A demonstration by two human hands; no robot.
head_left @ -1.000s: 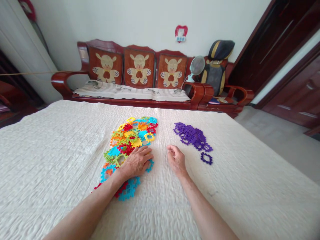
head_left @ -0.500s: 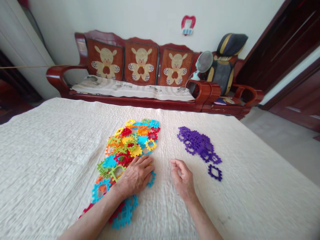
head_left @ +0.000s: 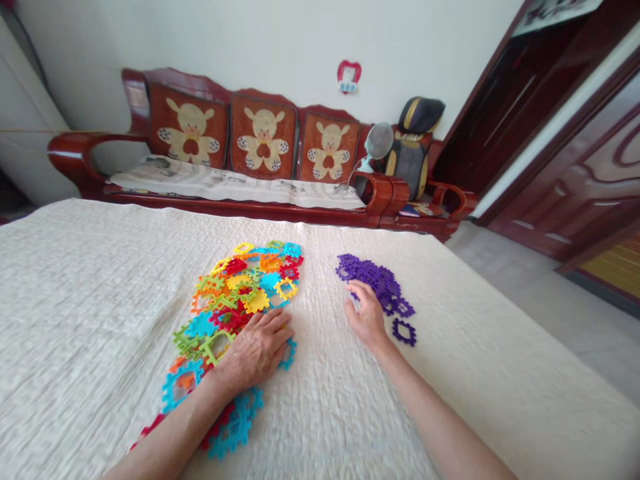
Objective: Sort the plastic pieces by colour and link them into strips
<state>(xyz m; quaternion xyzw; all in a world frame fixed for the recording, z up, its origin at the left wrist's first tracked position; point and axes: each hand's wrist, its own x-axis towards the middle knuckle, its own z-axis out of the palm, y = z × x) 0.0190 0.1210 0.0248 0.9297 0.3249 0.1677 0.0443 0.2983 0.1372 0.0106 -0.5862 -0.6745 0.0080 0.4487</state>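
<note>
My left hand (head_left: 257,347) lies palm down on a pile of colourful interlocking plastic pieces (head_left: 257,300), in red, blue, yellow, green and orange, many with cut-out centres. Its fingers are stretched out over the right side of the pile, and whatever is beneath the palm is hidden. My right hand (head_left: 367,317) is at the near left edge of a heap of purple interlocking pieces (head_left: 375,277). Its fingers are slightly curved, with a gap to the thumb and nothing visible between them. One dark purple square frame piece (head_left: 404,331) lies apart, nearer than the heap and right of that hand.
A whitish quilted cloth (head_left: 115,280) covers the table under both piles. Beyond its far edge stands a wooden sofa (head_left: 240,211) with bear-patterned cushions (head_left: 263,133). A small fan (head_left: 379,141) and an armchair (head_left: 450,197) are at the back right.
My right hand has moved forward to the purple heap, and its fingers have opened a little. My left hand stays on the colourful pile. The camera view has turned to the right.
</note>
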